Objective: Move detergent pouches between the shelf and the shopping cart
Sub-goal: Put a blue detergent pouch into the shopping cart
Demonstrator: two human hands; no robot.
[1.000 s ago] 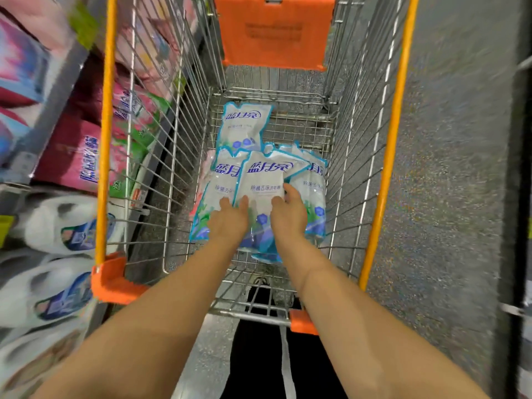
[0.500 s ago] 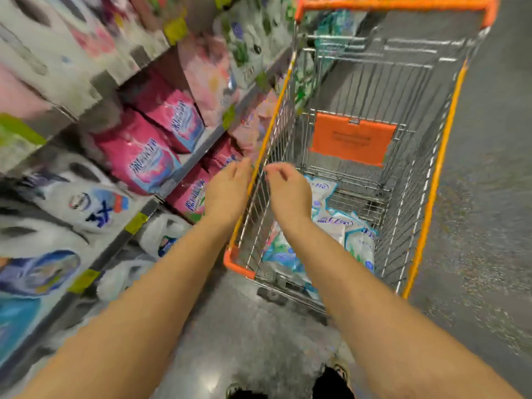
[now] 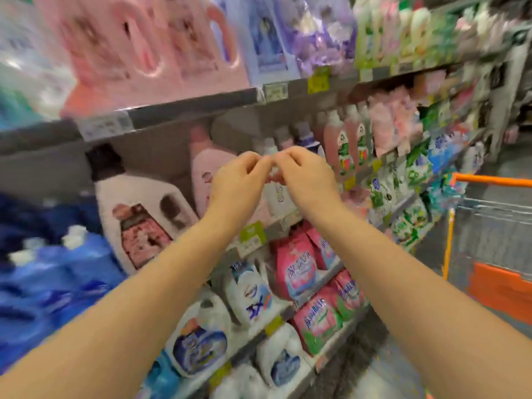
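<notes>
Both hands have left the blue pouches in the cart and are now raised before the shelf [image 3: 187, 106]. The left hand [image 3: 239, 182] and right hand [image 3: 306, 180] curl inward, fingertips almost meeting, and carry no pouch. Blur hides whether they pinch anything small. I judge the drop-off done and a fresh pick beginning. Pink detergent pouches [image 3: 298, 273] sit lower, under the right forearm, beside white jugs [image 3: 250, 295]. A pink bottle [image 3: 205, 174] stands just behind the hands. The shopping cart [image 3: 492, 180] waits far right, its load out of view.
</notes>
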